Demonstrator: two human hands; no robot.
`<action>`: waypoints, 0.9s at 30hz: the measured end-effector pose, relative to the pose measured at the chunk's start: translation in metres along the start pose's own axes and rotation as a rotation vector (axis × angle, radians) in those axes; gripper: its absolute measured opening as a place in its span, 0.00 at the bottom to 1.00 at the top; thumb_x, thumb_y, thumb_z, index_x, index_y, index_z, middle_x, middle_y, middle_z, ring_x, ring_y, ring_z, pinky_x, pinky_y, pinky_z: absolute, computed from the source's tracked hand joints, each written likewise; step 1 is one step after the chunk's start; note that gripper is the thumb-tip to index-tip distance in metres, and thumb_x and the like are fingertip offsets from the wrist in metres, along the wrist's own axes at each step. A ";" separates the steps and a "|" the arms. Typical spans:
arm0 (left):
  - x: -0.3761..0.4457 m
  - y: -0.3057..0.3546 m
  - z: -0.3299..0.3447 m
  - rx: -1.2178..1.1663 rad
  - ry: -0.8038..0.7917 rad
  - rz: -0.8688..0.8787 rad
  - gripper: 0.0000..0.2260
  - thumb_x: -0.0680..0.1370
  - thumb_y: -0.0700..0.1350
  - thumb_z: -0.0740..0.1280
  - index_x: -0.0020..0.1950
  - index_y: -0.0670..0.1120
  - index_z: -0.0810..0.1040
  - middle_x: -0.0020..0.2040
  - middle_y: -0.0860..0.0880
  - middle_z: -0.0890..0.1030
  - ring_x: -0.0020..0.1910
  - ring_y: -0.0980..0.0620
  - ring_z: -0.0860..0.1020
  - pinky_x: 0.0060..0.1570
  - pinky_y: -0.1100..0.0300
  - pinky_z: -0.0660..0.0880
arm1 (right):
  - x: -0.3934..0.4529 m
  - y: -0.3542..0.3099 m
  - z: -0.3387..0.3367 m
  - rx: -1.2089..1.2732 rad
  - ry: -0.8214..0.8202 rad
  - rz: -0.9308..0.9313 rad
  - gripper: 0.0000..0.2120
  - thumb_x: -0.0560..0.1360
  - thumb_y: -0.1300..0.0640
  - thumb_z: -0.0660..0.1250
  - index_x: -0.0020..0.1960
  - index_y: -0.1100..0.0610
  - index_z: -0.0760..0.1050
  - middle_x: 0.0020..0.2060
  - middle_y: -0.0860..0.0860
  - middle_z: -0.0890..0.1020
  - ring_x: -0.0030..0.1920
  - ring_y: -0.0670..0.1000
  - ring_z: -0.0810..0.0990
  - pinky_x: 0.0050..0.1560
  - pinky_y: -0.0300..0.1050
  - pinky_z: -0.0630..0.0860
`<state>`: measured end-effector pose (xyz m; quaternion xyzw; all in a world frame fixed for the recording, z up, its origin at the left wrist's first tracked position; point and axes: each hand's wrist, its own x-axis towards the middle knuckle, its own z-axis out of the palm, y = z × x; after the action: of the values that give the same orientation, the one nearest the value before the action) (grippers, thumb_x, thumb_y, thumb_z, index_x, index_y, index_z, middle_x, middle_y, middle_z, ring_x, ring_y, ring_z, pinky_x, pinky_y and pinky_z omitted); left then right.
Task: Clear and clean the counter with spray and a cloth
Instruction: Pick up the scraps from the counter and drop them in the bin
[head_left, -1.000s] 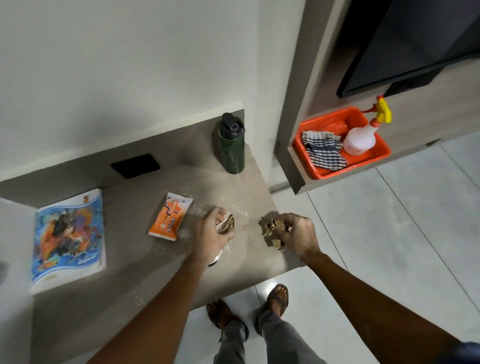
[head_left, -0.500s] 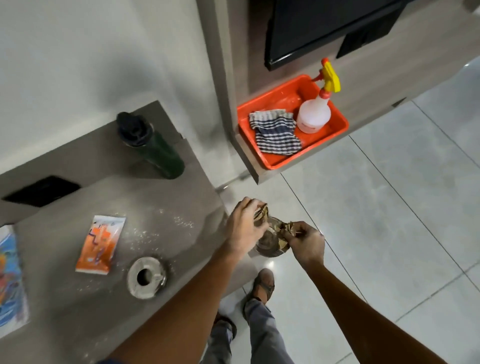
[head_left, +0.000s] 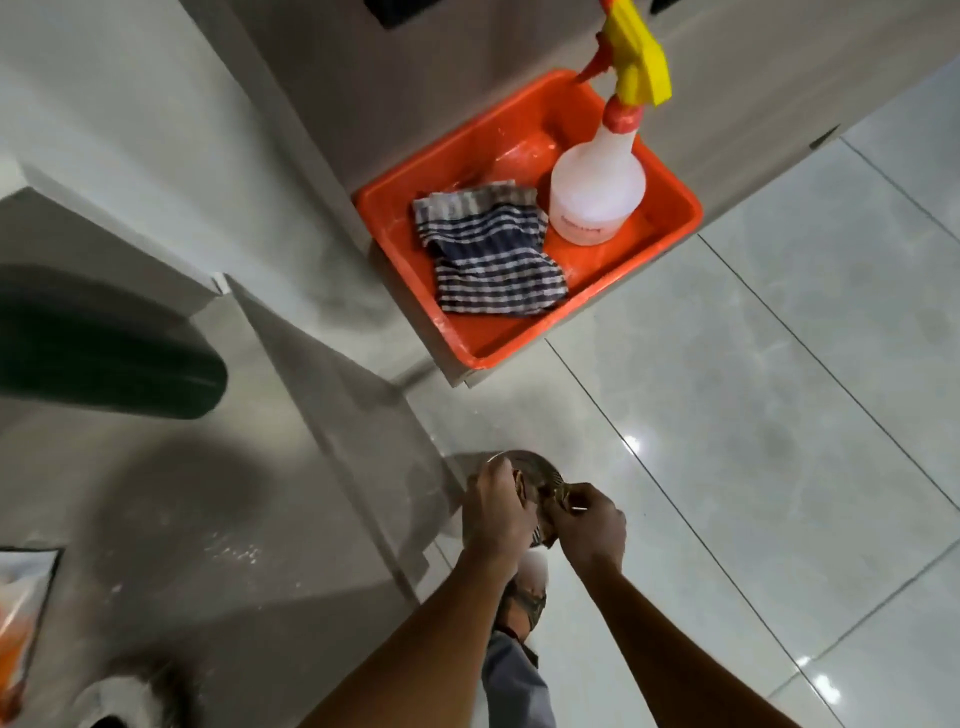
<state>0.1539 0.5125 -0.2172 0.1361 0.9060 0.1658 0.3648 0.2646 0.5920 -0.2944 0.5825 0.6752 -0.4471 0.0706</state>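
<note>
My left hand and my right hand are close together just past the right end of the grey counter. Each is closed on crumpled brown scraps, held over a small round container below them on the floor side. An orange tray on a low ledge holds a blue-and-white striped cloth and a white spray bottle with a yellow trigger. White crumbs dust the counter.
A dark green bottle stands on the counter at left, blurred. An orange packet lies at the left edge, and a tape roll at the bottom left. Glossy floor tiles spread to the right; my sandalled foot is below my hands.
Both hands lifted scraps off the counter and carried them right, past its end, over the round container. The view swung right and closer to the tray.
</note>
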 end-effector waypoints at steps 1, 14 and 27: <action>0.006 -0.001 0.008 0.011 -0.011 -0.014 0.24 0.84 0.45 0.72 0.79 0.45 0.73 0.77 0.44 0.76 0.78 0.45 0.75 0.76 0.52 0.76 | 0.005 0.005 0.005 0.001 0.001 0.015 0.15 0.77 0.49 0.80 0.60 0.55 0.88 0.52 0.53 0.92 0.53 0.57 0.89 0.49 0.46 0.81; 0.034 -0.030 0.046 0.055 -0.111 -0.126 0.23 0.84 0.33 0.66 0.79 0.43 0.73 0.77 0.44 0.78 0.76 0.45 0.78 0.72 0.56 0.75 | 0.034 0.044 0.039 0.049 -0.188 0.021 0.28 0.78 0.47 0.81 0.72 0.59 0.79 0.60 0.56 0.89 0.62 0.59 0.87 0.66 0.55 0.83; -0.040 0.006 -0.049 0.016 -0.127 0.058 0.33 0.87 0.46 0.68 0.89 0.48 0.57 0.88 0.44 0.63 0.88 0.44 0.61 0.85 0.48 0.66 | -0.046 -0.032 -0.042 -0.223 -0.273 -0.201 0.36 0.82 0.46 0.77 0.84 0.57 0.69 0.76 0.58 0.81 0.75 0.61 0.79 0.73 0.55 0.78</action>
<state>0.1484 0.4936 -0.1570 0.1754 0.8781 0.1600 0.4155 0.2699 0.5900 -0.2248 0.4346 0.7596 -0.4490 0.1806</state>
